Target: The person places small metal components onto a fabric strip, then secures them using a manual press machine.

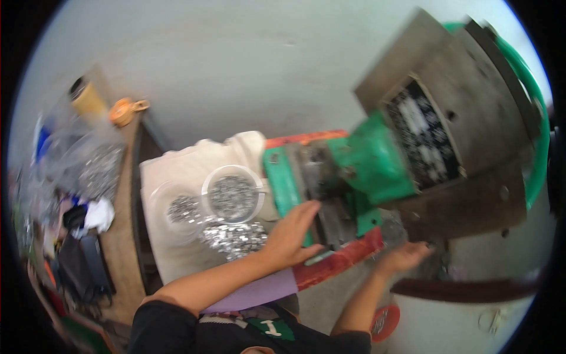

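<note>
A green bench press [371, 165] with a grey metal head stands in front of me. My left hand [289, 236] reaches to its metal die block [336, 224], thumb and fingers apart, fingertips at the near left edge of the block. Nothing shows between those fingers. Off to the right, below the press head, my right hand [404, 258] is held out with its fingers stretched and somewhat blurred. Left of the press, a round clear tub [233, 197] is filled with small silvery metal pieces. A loose heap of shiny pieces [236, 239] lies between this tub and my left forearm.
A second clear container [177, 212] with fewer pieces stands on the pale cloth [171, 171]. Further left, a wooden table [127, 248] carries plastic bags [94, 159], an orange tape dispenser [124, 111] and a yellow roll [88, 100]. A red bowl [386, 321] sits low at right.
</note>
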Available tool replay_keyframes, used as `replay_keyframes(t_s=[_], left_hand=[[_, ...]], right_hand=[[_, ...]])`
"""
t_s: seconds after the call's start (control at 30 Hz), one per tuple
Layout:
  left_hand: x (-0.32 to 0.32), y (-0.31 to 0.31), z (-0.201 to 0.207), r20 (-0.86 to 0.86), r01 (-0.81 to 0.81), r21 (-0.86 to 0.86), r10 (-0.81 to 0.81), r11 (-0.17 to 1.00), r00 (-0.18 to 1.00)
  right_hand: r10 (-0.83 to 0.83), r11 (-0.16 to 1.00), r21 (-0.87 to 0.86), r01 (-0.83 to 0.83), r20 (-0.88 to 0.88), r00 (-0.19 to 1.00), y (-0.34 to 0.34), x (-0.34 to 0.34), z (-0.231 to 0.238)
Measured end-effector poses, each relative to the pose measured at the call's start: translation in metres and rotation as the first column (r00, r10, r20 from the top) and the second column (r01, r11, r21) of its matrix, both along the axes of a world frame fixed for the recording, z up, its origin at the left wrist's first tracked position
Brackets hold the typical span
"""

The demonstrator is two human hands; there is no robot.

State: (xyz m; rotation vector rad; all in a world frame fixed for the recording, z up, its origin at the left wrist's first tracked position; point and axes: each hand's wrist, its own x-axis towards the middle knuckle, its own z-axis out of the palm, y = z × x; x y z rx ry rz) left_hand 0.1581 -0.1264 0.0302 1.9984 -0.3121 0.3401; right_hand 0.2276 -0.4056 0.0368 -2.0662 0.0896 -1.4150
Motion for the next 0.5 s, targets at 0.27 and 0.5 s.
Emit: replay_keyframes(t_s=[0.27,0.5], left_hand=[[0.000,-0.013,-0.011,-0.074,-0.044,-0.127,0.034,0.991,0.997],[0.011,-0.020,-0.008,-0.054,-0.090,-0.085,0.086,0.992,0.995]], right_hand=[[0.491,0.779,0.191,-0.598,0.408,0.770,-0.087,0.050,0.160],[0.292,0.956,-0.117,-0.270,0.264,0.919,-0.143,0.088,0.174]])
